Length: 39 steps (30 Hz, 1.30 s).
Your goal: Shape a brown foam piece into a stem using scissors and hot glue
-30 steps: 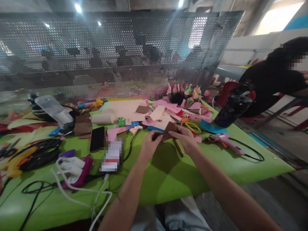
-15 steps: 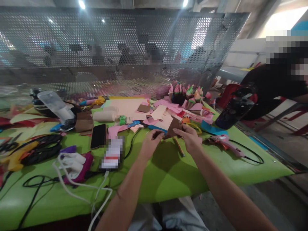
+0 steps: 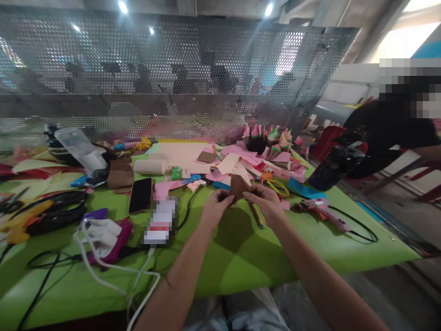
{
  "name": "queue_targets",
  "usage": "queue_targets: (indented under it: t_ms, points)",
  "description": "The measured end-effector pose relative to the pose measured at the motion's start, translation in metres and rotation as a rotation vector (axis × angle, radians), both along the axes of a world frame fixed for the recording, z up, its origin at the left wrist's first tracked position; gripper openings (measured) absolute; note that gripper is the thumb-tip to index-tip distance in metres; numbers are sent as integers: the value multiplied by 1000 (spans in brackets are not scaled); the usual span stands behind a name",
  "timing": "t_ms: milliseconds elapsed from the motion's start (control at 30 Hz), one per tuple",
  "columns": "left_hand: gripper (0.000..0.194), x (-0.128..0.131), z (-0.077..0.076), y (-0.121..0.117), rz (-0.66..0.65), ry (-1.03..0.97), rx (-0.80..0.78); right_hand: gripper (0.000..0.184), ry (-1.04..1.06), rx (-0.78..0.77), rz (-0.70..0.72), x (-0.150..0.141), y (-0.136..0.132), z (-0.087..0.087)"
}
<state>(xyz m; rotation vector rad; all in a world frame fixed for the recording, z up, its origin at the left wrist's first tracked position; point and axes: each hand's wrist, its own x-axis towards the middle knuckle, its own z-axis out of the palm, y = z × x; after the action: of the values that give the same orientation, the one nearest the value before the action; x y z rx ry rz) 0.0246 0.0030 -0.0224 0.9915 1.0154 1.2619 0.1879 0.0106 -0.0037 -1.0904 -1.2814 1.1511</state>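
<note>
Between both hands, a small brown sheet (image 3: pixel 238 186), of felt or paper, is bent into a curved shape above the green table. My left hand (image 3: pixel 219 204) pinches its left lower edge between thumb and fingers. On the other side, my right hand (image 3: pixel 264 200) pinches the right edge, thumb toward me. Just under the right hand lies a pencil (image 3: pixel 257 216) on the table. Beyond the brown sheet are pink and cream scraps (image 3: pixel 229 164). Farther back stands a group of ice-cream-cone-like crafts (image 3: pixel 274 134) in pink and green.
A pink glue gun (image 3: pixel 332 216) with a black cable lies at right, below a dark bottle (image 3: pixel 337 163). Left are a black phone (image 3: pixel 141 196), a lit phone (image 3: pixel 161 220) and a power strip (image 3: pixel 119 239) with trailing cords. A perforated metal screen (image 3: pixel 155 69) borders the back; a person sits at right.
The brown sheet has gone from flatter and pointed to curled between my fingers. My hands have come slightly closer together, the right one shifting left. The camera view has tilted a little.
</note>
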Motion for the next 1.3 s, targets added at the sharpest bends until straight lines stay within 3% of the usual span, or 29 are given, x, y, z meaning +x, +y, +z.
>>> queue_targets:
  t_ms: [233,467,700,800,900,1067,1167,1300]
  points:
    - [34,1,3,-1,6,50,31,36,-134,54,29,-1,-2,-4]
    - [33,0,3,-1,34,44,31,32,-68,70,51,2,0,-7]
    - [38,-2,7,0,64,17,52,28,-182,112,69,2,3,-9]
    - [36,-5,10,1,110,-37,24,26,-252,191,-63,18,14,-6]
    - [33,-7,13,0,187,-112,19,25,-469,300,-228,47,26,3]
    - [30,-8,19,-2,254,-207,-5,29,-1132,209,-196,79,36,15]
    - [30,-7,21,-2,251,-238,-24,37,-1394,71,-126,79,38,9]
    - [28,-7,20,-1,246,-249,-21,42,-1523,34,-148,74,42,-3]
